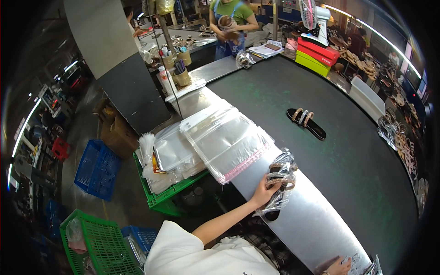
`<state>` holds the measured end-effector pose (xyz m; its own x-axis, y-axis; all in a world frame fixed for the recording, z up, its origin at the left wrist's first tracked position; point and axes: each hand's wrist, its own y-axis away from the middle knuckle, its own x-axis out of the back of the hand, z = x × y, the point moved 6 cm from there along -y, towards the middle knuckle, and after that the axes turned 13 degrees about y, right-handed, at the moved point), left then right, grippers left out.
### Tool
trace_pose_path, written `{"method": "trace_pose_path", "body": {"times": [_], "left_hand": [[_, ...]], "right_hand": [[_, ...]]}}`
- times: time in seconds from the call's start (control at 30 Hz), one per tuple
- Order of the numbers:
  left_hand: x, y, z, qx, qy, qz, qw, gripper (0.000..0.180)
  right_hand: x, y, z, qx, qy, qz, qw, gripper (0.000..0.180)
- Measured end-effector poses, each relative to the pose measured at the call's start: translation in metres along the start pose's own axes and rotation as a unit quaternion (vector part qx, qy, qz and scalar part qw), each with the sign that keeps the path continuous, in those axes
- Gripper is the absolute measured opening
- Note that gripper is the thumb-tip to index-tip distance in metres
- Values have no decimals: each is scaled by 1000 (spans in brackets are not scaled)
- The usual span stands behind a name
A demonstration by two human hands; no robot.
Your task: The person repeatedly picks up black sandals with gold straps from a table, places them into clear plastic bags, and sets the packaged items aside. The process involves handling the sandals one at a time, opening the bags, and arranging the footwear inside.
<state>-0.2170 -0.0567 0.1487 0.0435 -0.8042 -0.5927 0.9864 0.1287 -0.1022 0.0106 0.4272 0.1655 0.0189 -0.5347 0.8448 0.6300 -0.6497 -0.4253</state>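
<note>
A pair of strappy sandals with dark soles and glittery bands is inside a clear plastic bag over the metal ledge. My left hand is closed around its near side. At the lower right, my right hand is partly cut off by the picture's edge. Its curled fingers grip crinkled clear plastic; what that plastic contains is hard to make out. A single dark slide sandal with three glittery straps lies on the dark conveyor belt, away from both hands.
Stacked clear plastic bags lie left of my left hand, partly over a green crate. A metal ledge borders the belt. Beyond are a white bin, shoe boxes under a fan, and a co-worker holding footwear.
</note>
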Motion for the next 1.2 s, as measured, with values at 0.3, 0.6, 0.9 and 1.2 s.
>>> {"method": "trace_pose_path", "body": {"times": [0.3,0.6,0.9,1.2], "left_hand": [[4,-2,-12,41,-13,-9,999,41],[-1,-1,-6,39,-35,-19,998,41],[5,1,-9,37,-55,-8,998,58],[4,3,-6,43,-81,-4,996,59]], "right_hand": [[7,4,4,20,21,-21,999,45],[-16,-2,20,112,61,174,976,40],[61,-106,-204,41,-749,-153,643,27],[57,-221,-467,343,-593,-9,728,12]]}}
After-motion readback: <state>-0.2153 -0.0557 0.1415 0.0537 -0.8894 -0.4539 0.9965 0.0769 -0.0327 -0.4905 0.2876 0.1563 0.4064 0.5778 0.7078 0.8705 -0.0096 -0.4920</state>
